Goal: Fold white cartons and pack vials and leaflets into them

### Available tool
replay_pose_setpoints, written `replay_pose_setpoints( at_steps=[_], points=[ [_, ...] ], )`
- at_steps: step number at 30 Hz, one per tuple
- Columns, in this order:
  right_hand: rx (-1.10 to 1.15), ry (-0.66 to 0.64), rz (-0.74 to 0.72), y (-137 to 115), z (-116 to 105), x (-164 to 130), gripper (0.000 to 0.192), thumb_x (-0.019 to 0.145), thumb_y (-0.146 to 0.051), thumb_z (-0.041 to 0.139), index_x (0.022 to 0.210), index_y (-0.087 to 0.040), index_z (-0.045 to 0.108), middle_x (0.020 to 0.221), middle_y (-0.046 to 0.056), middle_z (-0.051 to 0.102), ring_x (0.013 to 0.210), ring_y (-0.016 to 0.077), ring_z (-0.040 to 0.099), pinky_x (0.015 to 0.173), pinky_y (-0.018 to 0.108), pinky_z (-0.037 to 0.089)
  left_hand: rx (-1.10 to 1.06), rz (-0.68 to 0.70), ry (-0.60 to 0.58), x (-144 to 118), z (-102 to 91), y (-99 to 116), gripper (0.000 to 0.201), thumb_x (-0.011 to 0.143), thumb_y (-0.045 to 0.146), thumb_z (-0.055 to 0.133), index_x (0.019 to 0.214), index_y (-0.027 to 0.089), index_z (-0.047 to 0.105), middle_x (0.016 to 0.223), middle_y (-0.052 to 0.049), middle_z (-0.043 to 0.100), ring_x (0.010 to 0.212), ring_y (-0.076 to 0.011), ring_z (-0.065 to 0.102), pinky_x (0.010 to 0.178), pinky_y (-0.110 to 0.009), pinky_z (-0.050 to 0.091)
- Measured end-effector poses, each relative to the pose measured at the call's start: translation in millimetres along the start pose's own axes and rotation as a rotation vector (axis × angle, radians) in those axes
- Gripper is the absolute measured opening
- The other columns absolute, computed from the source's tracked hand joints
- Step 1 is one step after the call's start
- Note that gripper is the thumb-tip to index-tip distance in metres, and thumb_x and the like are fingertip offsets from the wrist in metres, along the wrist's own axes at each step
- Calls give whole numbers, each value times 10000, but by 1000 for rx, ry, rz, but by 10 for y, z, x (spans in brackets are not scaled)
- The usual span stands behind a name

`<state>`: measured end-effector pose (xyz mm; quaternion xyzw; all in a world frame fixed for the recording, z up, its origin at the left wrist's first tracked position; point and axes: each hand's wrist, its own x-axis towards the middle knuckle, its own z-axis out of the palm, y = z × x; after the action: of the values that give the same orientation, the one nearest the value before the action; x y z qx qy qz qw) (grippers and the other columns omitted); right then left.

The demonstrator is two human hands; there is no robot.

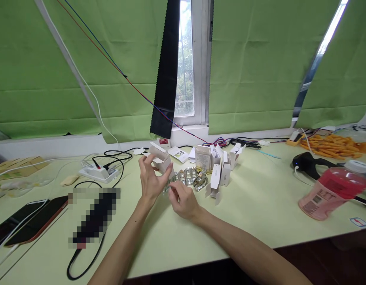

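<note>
Small white carton (161, 160) gripped in left hand (150, 180), mid-table (260, 206).
Right hand (183, 200) fingers pinched on small clear item (170, 184), touching left palm; glass bottles (188, 176) just behind.

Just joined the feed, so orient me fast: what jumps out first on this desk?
Two bare hands meet at the middle: the left hand lifts a small white box, the right hand pinches something small and shiny just below it. Behind them stands a cluster of opened white boxes. A pink bottle lies on its side at the right edge.
</note>
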<state>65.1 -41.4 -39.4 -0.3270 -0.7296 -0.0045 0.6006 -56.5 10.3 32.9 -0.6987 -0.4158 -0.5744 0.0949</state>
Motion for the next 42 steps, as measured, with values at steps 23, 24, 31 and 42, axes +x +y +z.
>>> replay_pose_setpoints(
  at_steps=[23, 24, 31, 42],
  points=[
    [-59, -147, 108, 106, 41, 29, 223, 1005, -231, 396, 972, -180, 611, 779, 39, 692, 645, 146, 637, 594, 250, 412, 95, -67, -171, 448, 81, 16, 472, 737, 435, 752, 1070, 218, 498, 1148, -95, 476, 927, -231, 588, 589, -294, 531],
    [-57, -152, 113, 107, 38, 30, 222, 1005, -232, 398, 976, -181, 612, 782, 40, 695, 646, 145, 638, 594, 249, 412, 103, -69, -153, 491, 100, 12, 480, 736, 441, 750, 1066, 216, 485, 1139, -101, 478, 941, -246, 584, 589, -305, 525],
    [-65, -158, 134, 114, 26, 29, 210, 1000, -228, 416, 977, -183, 620, 787, 37, 707, 651, 147, 641, 605, 252, 417, 177, -84, -238, 722, 344, -55, 502, 717, 434, 771, 1050, 214, 466, 1123, -110, 511, 975, -297, 600, 778, -397, 525],
    [-71, -189, 127, 98, 18, 58, 197, 997, -215, 415, 958, -192, 607, 786, 30, 700, 646, 146, 632, 601, 256, 409, 238, -226, -500, 585, 634, -341, 549, 762, 475, 709, 1177, 224, 451, 1179, -125, 513, 1106, -341, 591, 900, -441, 517]
  ],
)
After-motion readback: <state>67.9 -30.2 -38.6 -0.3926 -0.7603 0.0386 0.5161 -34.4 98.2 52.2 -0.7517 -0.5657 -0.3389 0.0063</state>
